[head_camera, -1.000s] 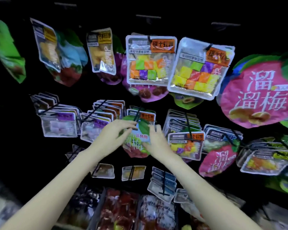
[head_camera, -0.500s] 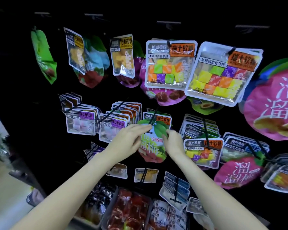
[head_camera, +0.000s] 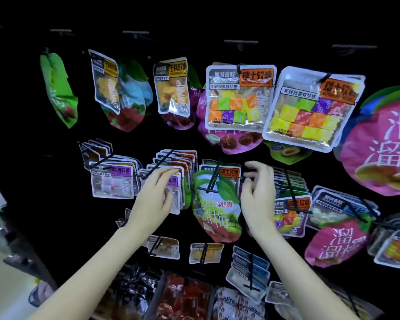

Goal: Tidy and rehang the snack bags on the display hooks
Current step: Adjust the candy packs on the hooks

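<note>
The left hand [head_camera: 153, 197] is raised before the middle row of the display rack, its fingers loosely spread and slightly bent, with nothing held; it lies in front of a stack of purple-labelled bags [head_camera: 174, 192]. The right hand [head_camera: 258, 195] is raised at the same height, its fingers loosely curled with the thumb apart, and nothing is gripped. Between the two hands a green and red snack bag [head_camera: 215, 211] is seen hanging from a black hook [head_camera: 211, 179] in the middle row, touched by neither hand. Directly behind it an orange-labelled bag [head_camera: 226, 171] is hung on the same hook. To the right of the right hand a further stack of orange-labelled bags [head_camera: 291, 211] is carried, and beyond it a pink bag [head_camera: 333, 243] hangs lower. In the top row two clear bags of coloured cubes [head_camera: 239, 98] are hung side by side, and at the rack's right edge a large pink bag [head_camera: 383, 144] is seen.
</note>
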`<state>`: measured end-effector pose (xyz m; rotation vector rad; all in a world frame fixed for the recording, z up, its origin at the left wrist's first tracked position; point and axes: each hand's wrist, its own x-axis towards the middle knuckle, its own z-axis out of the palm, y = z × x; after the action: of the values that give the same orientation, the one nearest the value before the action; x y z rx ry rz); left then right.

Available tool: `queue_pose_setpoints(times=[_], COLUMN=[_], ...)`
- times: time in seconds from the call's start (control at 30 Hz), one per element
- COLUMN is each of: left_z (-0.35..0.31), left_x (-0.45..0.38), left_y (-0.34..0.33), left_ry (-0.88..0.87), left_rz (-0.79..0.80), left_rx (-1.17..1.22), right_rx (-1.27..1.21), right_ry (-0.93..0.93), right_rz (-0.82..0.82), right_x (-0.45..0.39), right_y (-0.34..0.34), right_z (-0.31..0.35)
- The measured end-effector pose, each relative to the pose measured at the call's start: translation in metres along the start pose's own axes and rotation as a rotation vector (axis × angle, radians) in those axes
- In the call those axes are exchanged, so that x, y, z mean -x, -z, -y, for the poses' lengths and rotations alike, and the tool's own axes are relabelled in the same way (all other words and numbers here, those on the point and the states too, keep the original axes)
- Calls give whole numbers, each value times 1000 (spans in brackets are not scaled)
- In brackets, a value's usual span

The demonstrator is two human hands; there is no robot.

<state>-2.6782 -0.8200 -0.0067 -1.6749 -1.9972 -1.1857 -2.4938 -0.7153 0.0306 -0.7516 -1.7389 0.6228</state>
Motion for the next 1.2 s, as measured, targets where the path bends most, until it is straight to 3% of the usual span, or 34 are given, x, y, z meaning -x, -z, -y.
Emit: queue_pose_setpoints(times=[0.1, 0.27, 0.47, 0.57, 0.73, 0.97, 1.2], left_z=[-6, -18, -59, -73, -74, -54, -47], left_x=[-28, -69, -138, -152, -154, -140, -108], left_y=[5, 25, 41, 41, 38, 75, 66], left_ry=[-77, -119, 95, 161, 125, -50, 31], left_rz=[-6, 24, 307, 324, 313, 386, 458], left_rx=[60, 265, 682, 774, 831, 872, 754], right_rx=[-61, 99, 213, 349, 478, 435, 398], right_ry=[130, 252, 353, 276, 20, 30, 37], right_rz=[-92, -83, -296, -376, -211, -403, -308], right_x=[-13, -45, -46, -52, -51, -64, -71], right_y=[2, -12, -15, 15, 30, 38, 65], right_z=[31, 77, 109, 104, 88, 90, 72])
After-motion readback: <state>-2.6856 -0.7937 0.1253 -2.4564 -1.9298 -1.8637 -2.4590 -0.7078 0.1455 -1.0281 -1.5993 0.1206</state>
